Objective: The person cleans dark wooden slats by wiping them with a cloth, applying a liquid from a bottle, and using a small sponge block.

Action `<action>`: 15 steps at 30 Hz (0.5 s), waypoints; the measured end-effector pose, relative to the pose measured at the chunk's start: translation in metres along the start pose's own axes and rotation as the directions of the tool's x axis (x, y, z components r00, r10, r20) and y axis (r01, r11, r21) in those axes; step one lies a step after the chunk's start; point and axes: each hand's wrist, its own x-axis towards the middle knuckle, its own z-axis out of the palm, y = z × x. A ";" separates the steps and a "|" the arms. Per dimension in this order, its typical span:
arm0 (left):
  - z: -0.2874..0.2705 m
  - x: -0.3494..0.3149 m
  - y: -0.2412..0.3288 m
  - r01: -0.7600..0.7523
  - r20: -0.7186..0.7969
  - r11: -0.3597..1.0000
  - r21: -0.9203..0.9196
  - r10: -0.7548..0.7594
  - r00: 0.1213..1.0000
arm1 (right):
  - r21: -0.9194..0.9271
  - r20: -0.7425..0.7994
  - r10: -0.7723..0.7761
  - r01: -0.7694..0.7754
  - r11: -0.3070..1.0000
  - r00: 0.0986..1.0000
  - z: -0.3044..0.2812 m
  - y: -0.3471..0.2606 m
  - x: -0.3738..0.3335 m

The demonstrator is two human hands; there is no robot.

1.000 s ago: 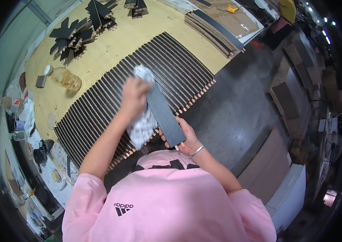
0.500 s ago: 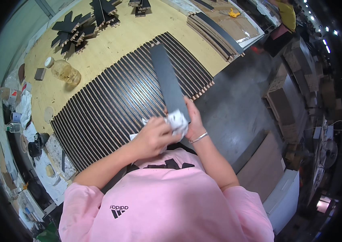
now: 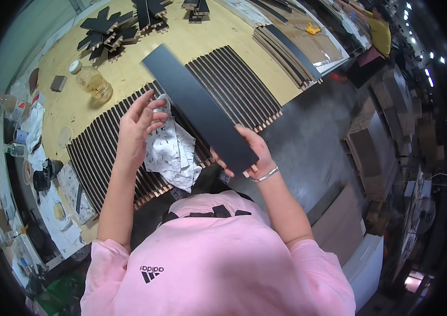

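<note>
My right hand [image 3: 257,150] grips the lower end of a long flat dark board [image 3: 197,108], its thumb on the face and fingers around the far edge. The board slants up and leftward over a row of narrow dark slats [image 3: 113,142] standing side by side on the table. Beside the board is my left hand [image 3: 140,126], open with fingers apart and slightly curled. A white cloth [image 3: 173,150] with dark stains lies loosely spread over the slats, close to those fingers; whether they touch it I cannot tell.
A capped clear bottle of yellowish liquid [image 3: 91,81] and a small dark block [image 3: 58,83] stand on the pale tabletop [image 3: 128,73]. Piled dark boards [image 3: 107,31] are at the far left, more boards [image 3: 284,55] at the far right. A person in yellow [image 3: 380,34] is beyond.
My left hand has let go of the crumpled cloth, which now lies spread on the slats, and moved up and left. The board has tilted further left, showing its broad face.
</note>
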 end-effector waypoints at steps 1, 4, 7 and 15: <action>-0.007 0.000 -0.004 0.047 0.097 0.966 -0.256 -0.023 0.995 | -0.098 0.017 0.029 -0.027 0.995 0.999 -0.001 0.000 0.002; -0.022 -0.010 -0.013 0.175 0.096 0.882 -0.437 -0.147 0.984 | -0.416 0.024 0.098 -0.079 0.906 0.995 0.008 -0.012 -0.008; -0.005 -0.027 -0.013 0.202 0.042 0.805 -0.558 -0.216 0.976 | -0.143 0.182 0.091 -0.066 0.987 0.979 0.008 -0.031 -0.021; 0.069 -0.056 -0.029 0.130 0.003 0.445 -0.886 -0.275 0.961 | -0.441 0.089 -0.303 0.310 0.842 0.949 0.034 0.020 0.032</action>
